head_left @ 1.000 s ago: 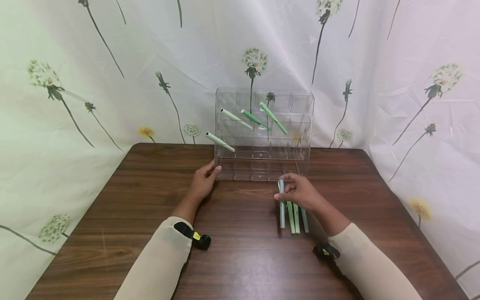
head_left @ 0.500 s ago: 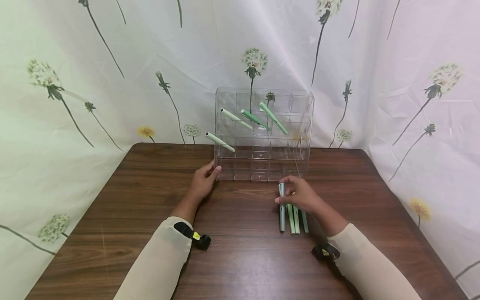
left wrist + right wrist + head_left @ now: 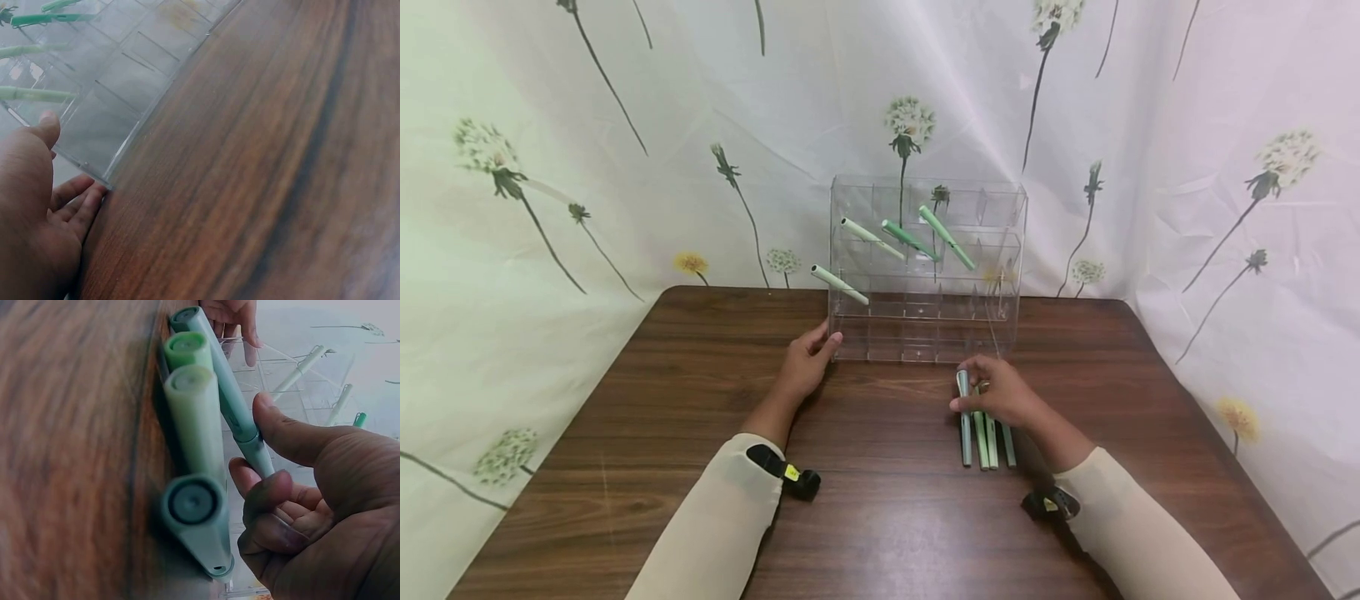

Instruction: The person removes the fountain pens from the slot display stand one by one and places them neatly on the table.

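My right hand (image 3: 1003, 393) pinches a pale blue pen (image 3: 966, 433) between thumb and fingers near its capped end. In the right wrist view the pen (image 3: 222, 381) lies alongside a row of other pens, close over the table. Beside it on the table are a bright green pen (image 3: 981, 442), a pale green pen (image 3: 992, 442) and a grey-green pen (image 3: 1009, 446), partly hidden by the hand. My left hand (image 3: 805, 365) holds the lower left corner of a clear tiered rack (image 3: 921, 354), thumb at the front edge (image 3: 47, 128), fingers at the bottom corner.
Several green pens lean in the rack: a pale green pen (image 3: 840, 284) lower left, another light pen (image 3: 872, 237), a dark green pen (image 3: 910, 239) and a light green pen (image 3: 947, 237) above. The brown wooden table (image 3: 880, 517) meets a flower-print cloth (image 3: 700, 108) behind.
My right hand has come slightly down and toward me with the pale blue pen, whose near end now sits almost level with the other pens' ends. The left hand stays at the rack.
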`<state>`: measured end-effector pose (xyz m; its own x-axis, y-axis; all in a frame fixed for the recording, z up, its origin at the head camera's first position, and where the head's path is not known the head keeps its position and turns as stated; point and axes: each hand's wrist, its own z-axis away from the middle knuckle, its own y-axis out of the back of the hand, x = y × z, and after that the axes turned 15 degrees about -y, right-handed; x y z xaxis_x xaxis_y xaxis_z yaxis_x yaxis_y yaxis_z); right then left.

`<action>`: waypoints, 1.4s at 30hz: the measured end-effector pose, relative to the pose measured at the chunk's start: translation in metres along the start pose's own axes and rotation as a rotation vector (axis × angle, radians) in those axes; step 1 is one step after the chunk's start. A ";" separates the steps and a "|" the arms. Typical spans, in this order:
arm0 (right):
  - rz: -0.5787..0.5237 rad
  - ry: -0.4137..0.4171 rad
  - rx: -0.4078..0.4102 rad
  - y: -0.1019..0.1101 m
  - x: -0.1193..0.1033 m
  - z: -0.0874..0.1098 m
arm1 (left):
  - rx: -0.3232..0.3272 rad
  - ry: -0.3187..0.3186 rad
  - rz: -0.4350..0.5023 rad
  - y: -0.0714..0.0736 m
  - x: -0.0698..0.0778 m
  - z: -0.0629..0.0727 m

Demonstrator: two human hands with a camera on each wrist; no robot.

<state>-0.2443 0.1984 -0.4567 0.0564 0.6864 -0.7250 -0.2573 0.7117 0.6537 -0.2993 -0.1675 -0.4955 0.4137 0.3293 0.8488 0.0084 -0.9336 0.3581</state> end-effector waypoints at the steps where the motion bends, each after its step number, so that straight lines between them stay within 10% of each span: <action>1: 0.002 0.001 -0.001 0.000 0.000 0.000 | -0.001 0.003 -0.004 0.000 0.000 0.000; 42: 0.152 0.192 0.065 0.000 0.018 -0.013 | -0.006 0.017 -0.026 0.000 0.001 0.000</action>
<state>-0.2558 0.2090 -0.4721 -0.1641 0.7499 -0.6408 -0.1860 0.6145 0.7667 -0.2988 -0.1674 -0.4943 0.3977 0.3557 0.8457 0.0138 -0.9240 0.3821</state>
